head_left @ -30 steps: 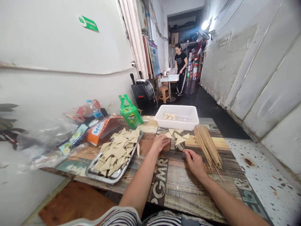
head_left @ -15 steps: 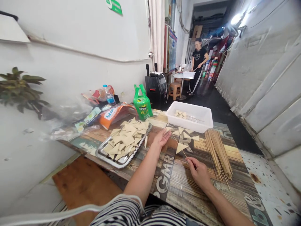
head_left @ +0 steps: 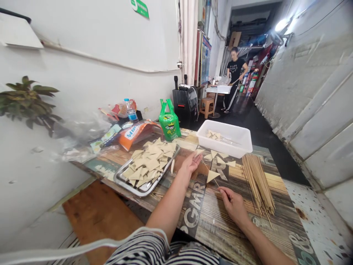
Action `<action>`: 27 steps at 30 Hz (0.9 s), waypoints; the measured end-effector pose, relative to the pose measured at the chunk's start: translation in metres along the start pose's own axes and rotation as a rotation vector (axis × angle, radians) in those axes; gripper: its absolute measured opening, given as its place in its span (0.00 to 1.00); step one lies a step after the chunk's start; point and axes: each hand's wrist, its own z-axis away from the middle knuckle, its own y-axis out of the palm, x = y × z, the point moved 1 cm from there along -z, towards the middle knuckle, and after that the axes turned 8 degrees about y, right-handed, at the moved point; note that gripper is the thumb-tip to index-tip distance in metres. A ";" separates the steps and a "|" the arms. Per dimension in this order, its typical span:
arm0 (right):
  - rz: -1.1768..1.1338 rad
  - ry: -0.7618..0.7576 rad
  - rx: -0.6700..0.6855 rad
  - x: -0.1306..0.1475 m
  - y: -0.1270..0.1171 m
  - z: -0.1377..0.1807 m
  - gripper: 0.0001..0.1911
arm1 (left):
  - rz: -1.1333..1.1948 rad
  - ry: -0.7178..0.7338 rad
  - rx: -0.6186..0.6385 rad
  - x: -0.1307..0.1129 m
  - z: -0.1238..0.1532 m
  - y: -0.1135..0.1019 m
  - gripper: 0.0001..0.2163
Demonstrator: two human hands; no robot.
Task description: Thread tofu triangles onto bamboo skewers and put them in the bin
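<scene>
My right hand [head_left: 233,202] is closed around the lower end of a thin wooden skewer [head_left: 216,183]. One pale triangular piece, like a slice of tofu [head_left: 213,176], is threaded along the skewer. Palm up, my left hand [head_left: 190,164] holds another tofu triangle [head_left: 199,151] at its fingertips, where the skewer's far end reaches; whether the point has pierced it I cannot tell. Several loose triangles [head_left: 220,160] lie on the table beyond the skewer. To the left, a metal tray [head_left: 150,191] bears a heap of the same triangles [head_left: 151,160].
A bundle of bare skewers [head_left: 257,184] lies at the right. Behind stands a white plastic tub [head_left: 237,149] with skewered pieces. A green bag [head_left: 169,125], an orange packet [head_left: 135,135] and a water bottle [head_left: 131,112] line the back left. A person [head_left: 235,75] stands farther off.
The view has shifted slightly, so the scene sits a little farther right. Both hands and the skewer keep nearly the same pose. The distant person's arms have moved slightly.
</scene>
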 end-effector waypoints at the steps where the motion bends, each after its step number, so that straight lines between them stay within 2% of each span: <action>1: 0.000 0.001 0.001 0.000 0.000 0.000 0.17 | 0.000 -0.001 -0.002 0.000 0.000 0.000 0.01; 13: 0.004 0.000 -0.008 0.001 -0.001 0.000 0.17 | 0.001 0.006 -0.021 0.000 0.003 0.002 0.02; 27: 0.035 0.021 -0.019 0.000 0.002 -0.001 0.18 | -0.014 0.004 0.038 0.006 0.004 0.003 0.04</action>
